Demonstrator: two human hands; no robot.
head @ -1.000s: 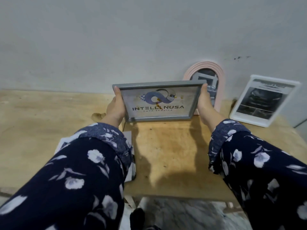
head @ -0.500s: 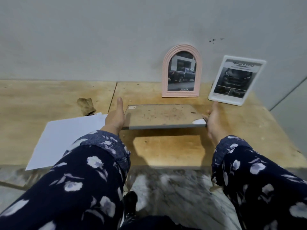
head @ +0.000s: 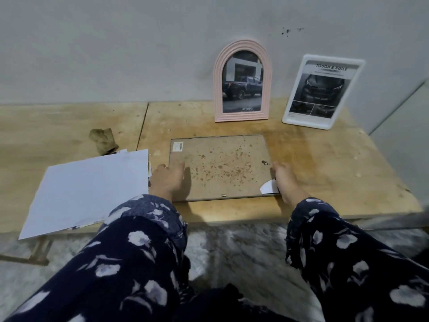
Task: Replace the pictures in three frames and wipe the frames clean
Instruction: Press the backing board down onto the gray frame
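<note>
Lying face-down on table (head: 325, 163) — frame (head: 220, 166) between both hands | left hand (head: 166, 180) relaxed, fingers resting on its left edge | right hand (head: 284, 180) at right edge — grip unclear | paper (head: 88, 187) left.

The person wears a long-sleeved dark navy fabric garment printed all over with pale grey-white flowers and slim leaf shapes. Both loose sleeves end in gathered cuffs at the wrists. The 2 bare hands, left hand (head: 166, 182) and right hand (head: 286, 182), carry no gloves.
</note>
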